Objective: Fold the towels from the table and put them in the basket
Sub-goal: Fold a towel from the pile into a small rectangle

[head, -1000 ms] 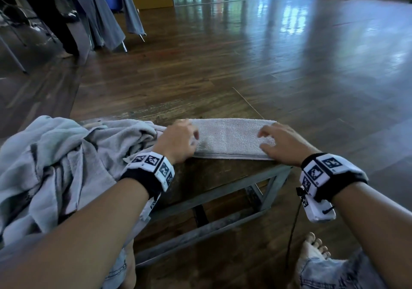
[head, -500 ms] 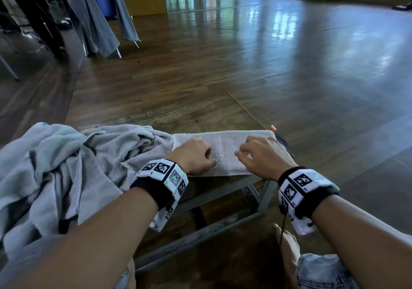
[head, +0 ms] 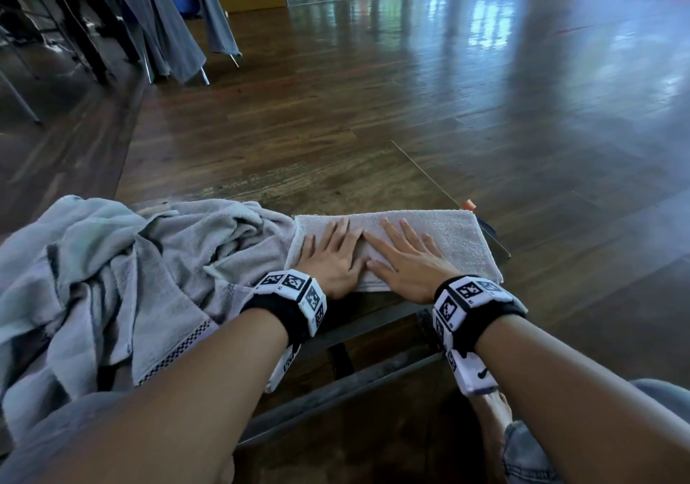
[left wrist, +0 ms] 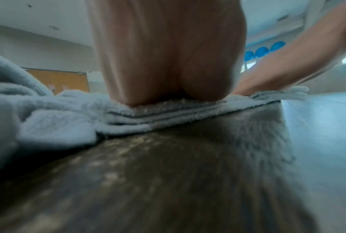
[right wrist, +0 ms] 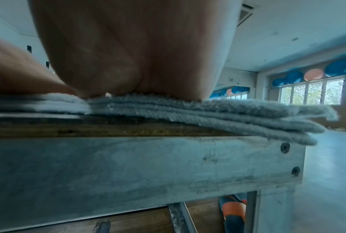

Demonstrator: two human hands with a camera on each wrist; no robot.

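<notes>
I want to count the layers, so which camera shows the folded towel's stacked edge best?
The right wrist view: the folded towel shows its stacked layers edge-on at the table corner. The left wrist view shows them blurrier; the head view shows only its flat top under both hands.

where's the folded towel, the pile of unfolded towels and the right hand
folded towel (head: 453, 239): head view, bare right part of its top
pile of unfolded towels (head: 112, 278): head view, middle of the heap
right hand (head: 409, 265): head view, back of the hand
</notes>
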